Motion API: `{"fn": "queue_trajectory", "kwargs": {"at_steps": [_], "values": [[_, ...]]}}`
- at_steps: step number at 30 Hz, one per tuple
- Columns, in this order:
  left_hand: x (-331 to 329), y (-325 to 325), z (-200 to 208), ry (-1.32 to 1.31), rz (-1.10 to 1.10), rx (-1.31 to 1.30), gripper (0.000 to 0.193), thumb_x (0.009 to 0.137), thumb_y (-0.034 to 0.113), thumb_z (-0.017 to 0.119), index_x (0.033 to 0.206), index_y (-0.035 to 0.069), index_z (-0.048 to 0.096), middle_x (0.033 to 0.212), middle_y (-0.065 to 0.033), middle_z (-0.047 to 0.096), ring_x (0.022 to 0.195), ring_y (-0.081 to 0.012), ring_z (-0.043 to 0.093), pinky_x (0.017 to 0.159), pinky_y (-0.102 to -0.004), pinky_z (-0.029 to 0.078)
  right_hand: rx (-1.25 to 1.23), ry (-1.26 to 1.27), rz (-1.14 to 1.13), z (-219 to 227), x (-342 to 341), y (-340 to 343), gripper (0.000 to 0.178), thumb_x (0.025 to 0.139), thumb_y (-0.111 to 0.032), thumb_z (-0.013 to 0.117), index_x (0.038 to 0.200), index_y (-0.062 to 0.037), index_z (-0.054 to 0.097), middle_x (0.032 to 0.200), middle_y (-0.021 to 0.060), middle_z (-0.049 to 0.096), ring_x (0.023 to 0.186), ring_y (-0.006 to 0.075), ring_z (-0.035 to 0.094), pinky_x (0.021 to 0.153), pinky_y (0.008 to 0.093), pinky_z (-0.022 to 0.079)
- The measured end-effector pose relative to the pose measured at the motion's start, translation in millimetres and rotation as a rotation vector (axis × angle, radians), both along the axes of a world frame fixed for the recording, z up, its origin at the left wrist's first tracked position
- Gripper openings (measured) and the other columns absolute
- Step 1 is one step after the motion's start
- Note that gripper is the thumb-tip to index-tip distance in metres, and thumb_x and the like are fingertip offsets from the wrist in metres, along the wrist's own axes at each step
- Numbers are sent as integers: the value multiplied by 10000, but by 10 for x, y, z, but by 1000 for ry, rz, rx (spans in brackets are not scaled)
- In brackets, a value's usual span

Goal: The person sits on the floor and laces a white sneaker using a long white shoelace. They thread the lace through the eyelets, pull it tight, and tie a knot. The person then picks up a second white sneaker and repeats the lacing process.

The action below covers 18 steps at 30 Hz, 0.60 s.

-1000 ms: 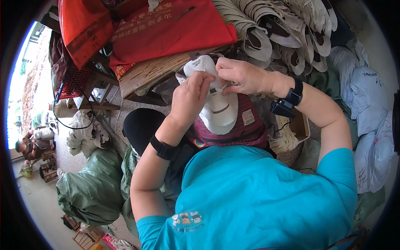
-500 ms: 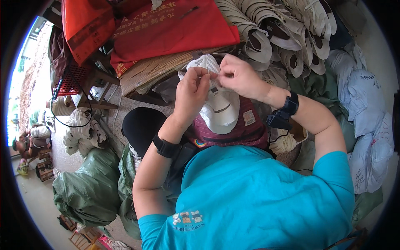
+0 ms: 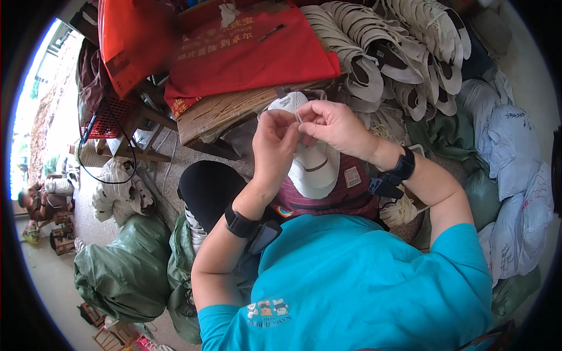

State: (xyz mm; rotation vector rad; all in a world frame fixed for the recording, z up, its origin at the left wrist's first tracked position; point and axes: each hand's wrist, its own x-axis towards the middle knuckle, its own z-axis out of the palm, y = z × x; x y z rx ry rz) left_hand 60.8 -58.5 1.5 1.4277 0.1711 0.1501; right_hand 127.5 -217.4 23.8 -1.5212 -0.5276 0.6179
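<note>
A white woven shoe rests on the maroon striped cloth over my lap, its toe pointing away from me. Above the shoe's opening, my left hand is closed in a pinch. Close beside it, fingertips almost touching, my right hand pinches a thin white shoelace. A short stretch of the lace shows between the two hands. My fingers cover the middle of the shoe, and whether the left fingertips grip the lace too is hard to see.
Ahead stands a wooden table with a red cloth bag on it. Stacked pale shoe uppers lie at the far right, above white sacks. Green sacks sit at the left, near a black round stool seat.
My hands have come closer together, and the right hand has turned lower beside the left. The whole view has shifted slightly, so the table and shoe appear lower and further right.
</note>
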Motion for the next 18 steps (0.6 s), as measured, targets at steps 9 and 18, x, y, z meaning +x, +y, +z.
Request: {"fn": "queue_trajectory", "kwargs": {"at_steps": [9, 18], "values": [[-34, 251, 94, 6, -100, -138, 226, 1017, 95, 521, 1211, -15, 554, 941, -60, 683, 594, -42, 552, 533, -175, 444, -157, -1079, -75, 371, 20, 75, 45, 935, 27, 593, 970, 1, 606, 867, 67, 607, 794, 156, 681, 647, 270, 566], [-325, 130, 292, -74, -624, -93, 411, 1054, 297, 518, 1357, 27, 580, 873, 25, 598, 757, -72, 532, 734, -231, 462, 562, -982, -388, 2225, 481, 231, 103, 980, -50, 560, 1038, 30, 588, 914, 128, 686, 735, 197, 711, 702, 298, 630]]}}
